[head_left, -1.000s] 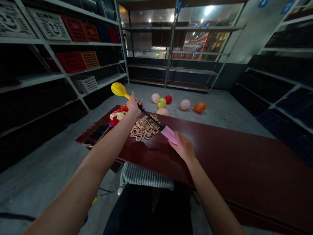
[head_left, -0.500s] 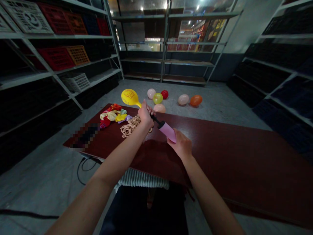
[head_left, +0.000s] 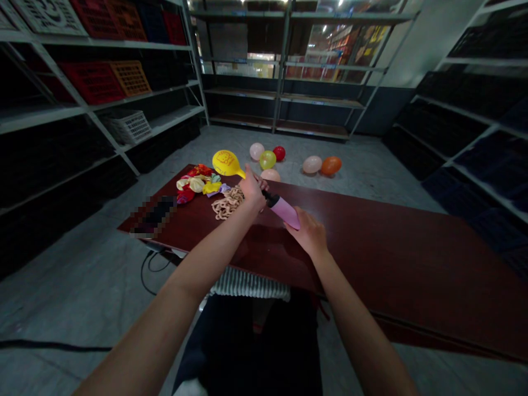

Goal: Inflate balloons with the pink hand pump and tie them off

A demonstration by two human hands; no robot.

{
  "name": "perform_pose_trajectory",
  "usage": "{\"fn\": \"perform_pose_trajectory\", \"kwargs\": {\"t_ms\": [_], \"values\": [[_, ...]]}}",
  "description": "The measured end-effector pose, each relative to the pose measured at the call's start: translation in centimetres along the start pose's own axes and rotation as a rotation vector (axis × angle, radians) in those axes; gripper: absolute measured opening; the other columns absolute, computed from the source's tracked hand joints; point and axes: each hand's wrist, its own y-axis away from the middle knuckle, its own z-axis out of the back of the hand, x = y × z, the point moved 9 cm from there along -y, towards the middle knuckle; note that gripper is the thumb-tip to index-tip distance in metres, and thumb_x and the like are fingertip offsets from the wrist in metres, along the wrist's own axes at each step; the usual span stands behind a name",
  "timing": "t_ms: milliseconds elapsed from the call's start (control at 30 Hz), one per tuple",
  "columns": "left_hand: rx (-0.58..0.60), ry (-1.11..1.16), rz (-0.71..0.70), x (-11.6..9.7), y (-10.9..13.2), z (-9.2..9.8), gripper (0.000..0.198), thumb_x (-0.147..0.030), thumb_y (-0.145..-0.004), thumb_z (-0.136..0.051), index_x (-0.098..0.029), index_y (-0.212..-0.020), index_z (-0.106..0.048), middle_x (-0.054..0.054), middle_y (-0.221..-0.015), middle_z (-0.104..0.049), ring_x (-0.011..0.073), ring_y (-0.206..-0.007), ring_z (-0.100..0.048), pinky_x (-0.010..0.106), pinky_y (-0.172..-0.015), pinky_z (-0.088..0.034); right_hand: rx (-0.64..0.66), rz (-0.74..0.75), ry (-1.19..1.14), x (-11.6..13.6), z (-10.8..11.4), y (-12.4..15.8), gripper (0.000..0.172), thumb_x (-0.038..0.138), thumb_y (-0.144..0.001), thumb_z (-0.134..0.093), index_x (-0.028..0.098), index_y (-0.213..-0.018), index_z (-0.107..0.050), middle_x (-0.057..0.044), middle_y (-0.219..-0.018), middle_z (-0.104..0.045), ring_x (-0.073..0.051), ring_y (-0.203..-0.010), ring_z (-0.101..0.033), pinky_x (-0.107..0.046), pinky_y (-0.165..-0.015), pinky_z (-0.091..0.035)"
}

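My left hand (head_left: 252, 190) is closed around the neck of a small yellow balloon (head_left: 226, 163) where it sits on the black nozzle of a pink hand pump (head_left: 284, 211). My right hand (head_left: 309, 235) grips the pump's pink barrel. Both hands hover over the dark red table (head_left: 396, 258). Just left of my left hand lies a heap of pale rubber rings (head_left: 227, 202), and beyond it a pile of flat coloured balloons (head_left: 197, 184).
Several inflated balloons (head_left: 312, 164) lie on the concrete floor beyond the table. Metal shelving with red, orange and white crates (head_left: 127, 125) lines the left wall; more racks stand at the back and right. A cable (head_left: 150, 269) runs on the floor under the table's left end.
The pump's black rod has been pushed into the pink barrel, bringing my hands closer together. The yellow balloon has grown slightly rounder.
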Motion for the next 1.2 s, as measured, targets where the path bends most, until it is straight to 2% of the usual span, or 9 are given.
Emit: {"fn": "perform_pose_trajectory", "kwargs": {"t_ms": [167, 333, 433, 533, 633, 800, 933, 1067, 1200], "values": [[-0.126, 0.031, -0.035, -3.6, -1.7, 2.4, 0.058, -0.061, -0.099, -0.050, -0.021, -0.061, -0.030, -0.008, -0.046, -0.025, 0.0065, -0.035, -0.025, 0.023, -0.038, -0.026, -0.013, 0.076, 0.064, 0.8, -0.2, 0.1, 0.045, 0.040, -0.094, -0.061, 0.018, -0.134, -0.057, -0.014, -0.119, -0.072, -0.028, -0.103, -0.070, -0.036, -0.084, -0.052], [-0.231, 0.041, -0.055, -8.4, -3.4, 4.3, 0.058, -0.059, -0.098, -0.052, -0.022, -0.062, -0.027, -0.008, -0.046, -0.023, 0.0083, -0.034, -0.024, 0.023, -0.036, -0.027, -0.088, 0.174, 0.128, 1.8, -0.1, 0.2, 0.044, 0.041, -0.092, -0.065, 0.017, -0.128, -0.060, -0.012, -0.110, -0.075, -0.026, -0.094, -0.072, -0.033, -0.077, -0.052], [-0.228, 0.041, -0.074, -10.7, -4.1, 4.3, 0.057, -0.057, -0.100, -0.049, -0.021, -0.062, -0.027, -0.008, -0.044, -0.023, 0.0086, -0.032, -0.023, 0.023, -0.035, -0.027, -0.093, 0.187, 0.112, 2.0, 0.1, 0.1, 0.042, 0.039, -0.090, -0.068, 0.018, -0.125, -0.061, -0.009, -0.108, -0.076, -0.024, -0.092, -0.072, -0.032, -0.076, -0.052], [-0.179, 0.012, -0.087, -11.5, -4.5, 3.6, 0.058, -0.058, -0.100, -0.049, -0.021, -0.061, -0.028, -0.007, -0.043, -0.023, 0.0080, -0.031, -0.025, 0.023, -0.036, -0.028, -0.107, 0.174, 0.074, 1.9, 0.2, 0.0, 0.041, 0.040, -0.090, -0.068, 0.018, -0.124, -0.061, -0.009, -0.108, -0.076, -0.023, -0.091, -0.072, -0.031, -0.077, -0.052], [-0.120, 0.001, -0.141, -11.1, -4.4, 2.5, 0.059, -0.059, -0.099, -0.051, -0.020, -0.060, -0.029, -0.007, -0.043, -0.026, 0.0081, -0.032, -0.028, 0.023, -0.036, -0.030, -0.128, 0.135, 0.053, 1.2, 0.2, -0.1, 0.039, 0.039, -0.090, -0.066, 0.019, -0.122, -0.062, -0.009, -0.107, -0.076, -0.023, -0.090, -0.072, -0.031, -0.075, -0.052], [-0.092, 0.017, -0.191, -9.7, -3.9, 1.4, 0.061, -0.060, -0.096, -0.055, -0.021, -0.059, -0.028, -0.006, -0.043, -0.026, 0.0087, -0.035, -0.031, 0.024, -0.039, -0.032, -0.176, 0.067, 0.053, 0.1, 0.5, -0.2, 0.037, 0.038, -0.088, -0.066, 0.018, -0.120, -0.063, -0.009, -0.100, -0.076, -0.023, -0.087, -0.071, -0.031, -0.073, -0.050], [0.035, 0.026, -0.188, -8.4, -2.7, -0.6, 0.059, -0.053, -0.100, -0.054, -0.022, -0.059, -0.024, -0.006, -0.043, -0.022, 0.0092, -0.036, -0.028, 0.025, -0.042, -0.032, -0.200, 0.053, 0.037, -0.1, 0.7, -0.2, 0.037, 0.039, -0.088, -0.067, 0.018, -0.117, -0.064, -0.008, -0.097, -0.076, -0.023, -0.083, -0.071, -0.031, -0.071, -0.050], [0.179, 0.019, -0.169, -5.3, -0.4, -2.6, 0.059, -0.047, -0.105, -0.047, -0.022, -0.058, -0.023, -0.006, -0.043, -0.019, 0.0090, -0.037, -0.024, 0.026, -0.043, -0.029, -0.193, 0.038, 0.002, -0.4, 0.6, -0.3, 0.040, 0.040, -0.088, -0.066, 0.018, -0.121, -0.061, -0.009, -0.098, -0.075, -0.024, -0.084, -0.071, -0.032, -0.072, -0.051], [0.190, 0.003, -0.169, -1.3, 1.4, -2.3, 0.060, -0.046, -0.104, -0.048, -0.022, -0.054, -0.027, -0.006, -0.043, -0.022, 0.0093, -0.036, -0.026, 0.026, -0.041, -0.029, -0.173, 0.020, -0.022, -0.7, 0.4, -0.3, 0.042, 0.041, -0.089, -0.067, 0.018, -0.123, -0.060, -0.010, -0.104, -0.075, -0.025, -0.089, -0.072, -0.033, -0.075, -0.052]]}}
